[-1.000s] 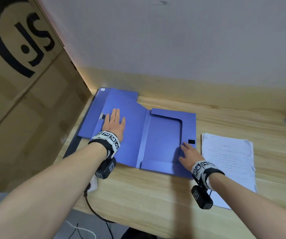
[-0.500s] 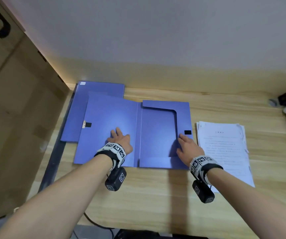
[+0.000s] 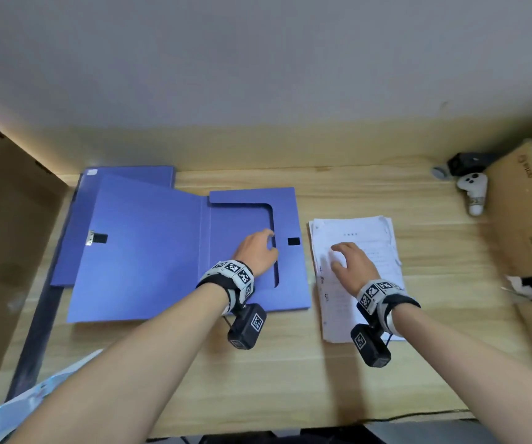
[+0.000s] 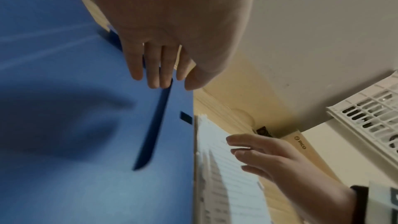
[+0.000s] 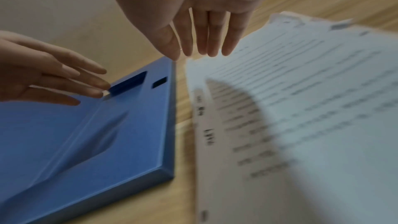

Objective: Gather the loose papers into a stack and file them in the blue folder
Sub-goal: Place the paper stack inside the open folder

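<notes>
Under your left hand (image 3: 256, 251), the blue folder (image 3: 149, 248) reads as smooth, matt plastic board with a faint sheen. Below your right hand (image 3: 353, 267), the papers (image 3: 370, 232) are thin, matt white printed sheets. Beneath both, the table (image 3: 290, 373) shows pale wood grain, smooth and low-gloss.

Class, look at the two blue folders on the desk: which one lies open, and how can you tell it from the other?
The nearer blue folder lies open, its cover spread left and its pocket side under the left hand. The second folder lies closed, partly beneath it, toward the wall.
</notes>
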Motion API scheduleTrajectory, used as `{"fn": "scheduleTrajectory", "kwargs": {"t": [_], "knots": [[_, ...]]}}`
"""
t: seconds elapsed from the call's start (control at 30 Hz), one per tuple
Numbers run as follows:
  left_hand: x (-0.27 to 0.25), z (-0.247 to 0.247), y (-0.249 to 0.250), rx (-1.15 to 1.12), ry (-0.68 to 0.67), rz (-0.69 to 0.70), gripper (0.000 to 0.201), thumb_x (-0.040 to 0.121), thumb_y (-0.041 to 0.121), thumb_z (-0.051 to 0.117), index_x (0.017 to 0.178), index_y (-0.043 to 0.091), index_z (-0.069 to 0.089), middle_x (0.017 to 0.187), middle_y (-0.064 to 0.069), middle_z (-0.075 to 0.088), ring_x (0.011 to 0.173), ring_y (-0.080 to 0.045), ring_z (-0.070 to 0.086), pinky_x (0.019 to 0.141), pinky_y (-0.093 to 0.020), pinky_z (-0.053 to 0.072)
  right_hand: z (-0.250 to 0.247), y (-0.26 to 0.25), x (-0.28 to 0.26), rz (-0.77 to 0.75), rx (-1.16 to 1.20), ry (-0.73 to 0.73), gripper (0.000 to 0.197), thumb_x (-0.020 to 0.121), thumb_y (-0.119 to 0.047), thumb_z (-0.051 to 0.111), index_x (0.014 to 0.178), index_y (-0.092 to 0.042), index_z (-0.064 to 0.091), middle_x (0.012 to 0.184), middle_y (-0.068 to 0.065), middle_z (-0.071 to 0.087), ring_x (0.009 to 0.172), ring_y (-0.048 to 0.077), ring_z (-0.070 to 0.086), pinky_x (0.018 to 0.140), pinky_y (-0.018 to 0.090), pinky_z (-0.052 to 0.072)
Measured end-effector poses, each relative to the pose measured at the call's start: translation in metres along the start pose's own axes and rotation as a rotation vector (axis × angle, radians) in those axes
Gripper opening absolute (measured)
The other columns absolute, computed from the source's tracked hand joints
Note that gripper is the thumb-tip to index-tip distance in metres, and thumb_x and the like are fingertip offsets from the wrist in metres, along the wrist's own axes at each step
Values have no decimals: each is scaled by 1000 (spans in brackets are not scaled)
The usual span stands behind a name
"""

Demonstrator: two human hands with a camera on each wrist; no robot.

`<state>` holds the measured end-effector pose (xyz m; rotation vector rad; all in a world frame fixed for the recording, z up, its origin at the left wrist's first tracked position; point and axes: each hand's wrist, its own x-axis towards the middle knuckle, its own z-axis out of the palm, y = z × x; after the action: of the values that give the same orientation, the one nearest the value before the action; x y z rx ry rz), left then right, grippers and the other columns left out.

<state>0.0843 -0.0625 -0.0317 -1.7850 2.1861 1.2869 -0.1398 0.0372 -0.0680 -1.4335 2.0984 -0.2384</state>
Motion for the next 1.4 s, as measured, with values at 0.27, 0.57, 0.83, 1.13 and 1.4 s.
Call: {"fn": "scheduleTrajectory", "kwargs": {"t": [0.27,0.57,0.83,1.13,1.4], "knots": [[25,105,62,-354,-41,-269,3,70,21,53,69,21,50,69,-13,52,66,-30,48,61,-34,38,-47,117,-7,288,84,45,43,88,-20,56,129,-7,54,132,16,55,116,31,56,96,36,45],[51,171,65,-426,11,-382,55,59,29,55,107,5,63,110,-11,66,95,-31,67,82,-51,60,-34,154,4,454,276,-21,38,79,-31,66,110,-13,52,98,5,63,83,25,62,69,32,48],[43,174,86,-563,-19,-425,55,56,18,56,106,0,70,109,-14,73,96,-31,71,86,-50,59,-28,161,1,390,472,-10,18,81,-14,61,99,-11,58,90,5,66,77,26,61,59,28,46],[16,145,86,-896,-126,-573,64,68,19,85,124,3,58,121,-16,67,106,-36,69,91,-52,57,-61,132,-3,222,718,75,23,87,-1,56,109,-5,59,102,11,68,89,28,66,64,27,50],[-18,79,76,-1097,1,-348,56,69,15,85,120,1,66,110,-17,75,101,-35,73,91,-57,56,-73,47,14,107,799,136,29,86,-1,58,114,-4,62,105,8,70,91,25,68,71,29,56]]}}
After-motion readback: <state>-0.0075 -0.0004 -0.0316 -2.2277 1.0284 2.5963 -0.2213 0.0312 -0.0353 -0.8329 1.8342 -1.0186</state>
